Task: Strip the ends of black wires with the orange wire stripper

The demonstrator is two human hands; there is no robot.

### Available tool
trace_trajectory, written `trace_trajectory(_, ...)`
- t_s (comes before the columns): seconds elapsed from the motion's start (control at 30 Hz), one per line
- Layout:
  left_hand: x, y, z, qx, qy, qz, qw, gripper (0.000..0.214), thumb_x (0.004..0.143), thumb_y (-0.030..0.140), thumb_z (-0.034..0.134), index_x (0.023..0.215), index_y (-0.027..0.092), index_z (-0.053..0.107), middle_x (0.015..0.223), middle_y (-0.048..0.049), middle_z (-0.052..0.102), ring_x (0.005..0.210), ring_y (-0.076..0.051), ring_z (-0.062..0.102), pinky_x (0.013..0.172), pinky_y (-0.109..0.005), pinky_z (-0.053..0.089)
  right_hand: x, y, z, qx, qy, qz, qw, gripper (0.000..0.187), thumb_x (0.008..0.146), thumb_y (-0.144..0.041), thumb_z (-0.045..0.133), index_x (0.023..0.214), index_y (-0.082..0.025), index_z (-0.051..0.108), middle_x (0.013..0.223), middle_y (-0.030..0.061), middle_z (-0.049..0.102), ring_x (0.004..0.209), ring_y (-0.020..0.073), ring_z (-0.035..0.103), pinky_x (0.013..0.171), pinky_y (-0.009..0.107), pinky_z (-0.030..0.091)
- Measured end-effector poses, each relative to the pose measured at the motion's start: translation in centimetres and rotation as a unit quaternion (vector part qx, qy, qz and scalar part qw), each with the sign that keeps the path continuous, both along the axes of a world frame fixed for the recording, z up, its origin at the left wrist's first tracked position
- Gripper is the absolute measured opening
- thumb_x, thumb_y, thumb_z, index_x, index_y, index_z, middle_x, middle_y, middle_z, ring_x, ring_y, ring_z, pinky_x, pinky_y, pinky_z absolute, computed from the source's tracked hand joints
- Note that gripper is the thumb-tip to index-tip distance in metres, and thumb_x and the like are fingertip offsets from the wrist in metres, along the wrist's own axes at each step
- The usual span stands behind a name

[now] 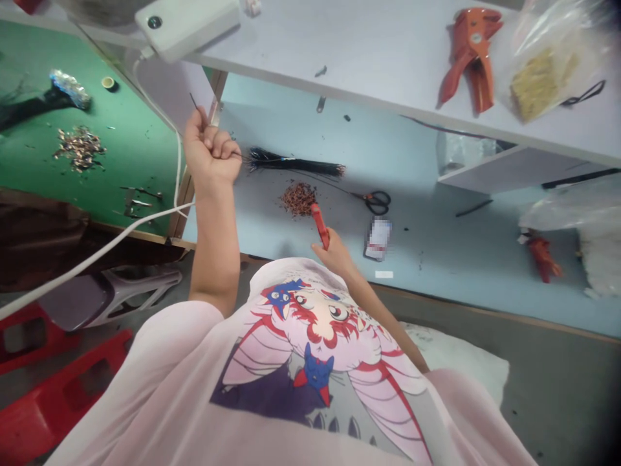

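My left hand point(212, 149) is raised to the left of a bundle of black wires point(301, 166). Its fingers are closed on a thin dark wire point(193, 101), whose end sticks up past the fingertips. Over the blue worktop, my right hand point(338, 251) is wrapped round a red-handled wire stripper point(319, 225). The tool's head points at a pile of small copper-coloured scraps point(298, 197), which lies just below the bundle. Scissors with dark handles point(377, 201) rest to the right of the pile.
A white shelf point(369, 58) crosses above the worktop, bearing another red wire stripper point(473, 58) and a white power bank point(187, 26). Its white cable point(179, 149) hangs on the left. More scraps point(80, 149) lie on a green table. Red stools point(63, 382) stand lower left.
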State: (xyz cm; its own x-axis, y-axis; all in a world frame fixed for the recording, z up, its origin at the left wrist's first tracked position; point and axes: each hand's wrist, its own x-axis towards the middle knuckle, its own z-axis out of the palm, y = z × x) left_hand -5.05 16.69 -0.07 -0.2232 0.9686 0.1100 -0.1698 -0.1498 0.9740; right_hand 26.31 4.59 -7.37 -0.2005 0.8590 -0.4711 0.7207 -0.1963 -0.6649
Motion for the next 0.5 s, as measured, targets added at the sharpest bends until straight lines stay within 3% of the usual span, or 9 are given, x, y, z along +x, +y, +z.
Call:
trace_trajectory(0.13, 2.1, 0.0, 1.6, -0.088, -0.107, 0.074, 0.988, 0.031, 0.089, 0.045, 0.047, 0.066, 0.024, 0.05, 0.048, 0.005, 0.011, 0.043, -0.01, 0.016, 0.042, -0.028, 0.013, 0.1, 0.9, -4.8, 0.059, -0.234, 0.037, 0.97, 0.054, 0.078, -0.029, 0.056, 0.128, -0.014, 0.04, 0.116, 0.0196, 0.049, 0.107, 0.0344, 0.045, 0.09, 0.046, 0.032)
trace_trajectory(0.27, 7.4, -0.6, 1.1, -0.127, -0.105, 0.126, 0.978, 0.023, 0.086, 0.039, 0.051, 0.068, 0.023, 0.052, 0.047, 0.0057, 0.027, 0.04, -0.009, 0.029, 0.04, -0.026, 0.021, 0.2, 1.3, -8.4, 0.046, -0.258, 0.054, 0.964, 0.05, 0.078, -0.029, 0.057, 0.123, -0.011, 0.044, 0.118, 0.0215, 0.047, 0.112, 0.0348, 0.04, 0.094, 0.047, 0.026)
trace_trajectory(0.4, 12.7, -2.5, -2.1, -0.067, 0.065, 0.179, 0.979, 0.008, 0.081, 0.025, 0.057, 0.074, 0.021, 0.056, 0.061, 0.0029, 0.049, 0.056, -0.01, 0.047, 0.053, -0.023, 0.037, 0.9, 1.9, -8.3, 0.059, -0.244, 0.064, 0.966, 0.059, 0.079, -0.032, 0.057, 0.129, -0.008, 0.037, 0.127, 0.0234, 0.042, 0.117, 0.0335, 0.037, 0.096, 0.045, 0.027)
trace_trajectory(0.5, 16.2, -4.7, -4.6, -0.034, 0.223, 0.145, 0.963, 0.004, 0.077, 0.019, 0.059, 0.075, 0.018, 0.062, 0.077, -0.0021, 0.058, 0.078, -0.013, 0.053, 0.075, -0.026, 0.043, 1.1, 2.2, -6.8, 0.169, -0.125, 0.059, 0.976, 0.068, 0.08, -0.034, 0.054, 0.136, -0.008, 0.025, 0.137, 0.0218, 0.032, 0.126, 0.03, 0.03, 0.101, 0.043, 0.027)
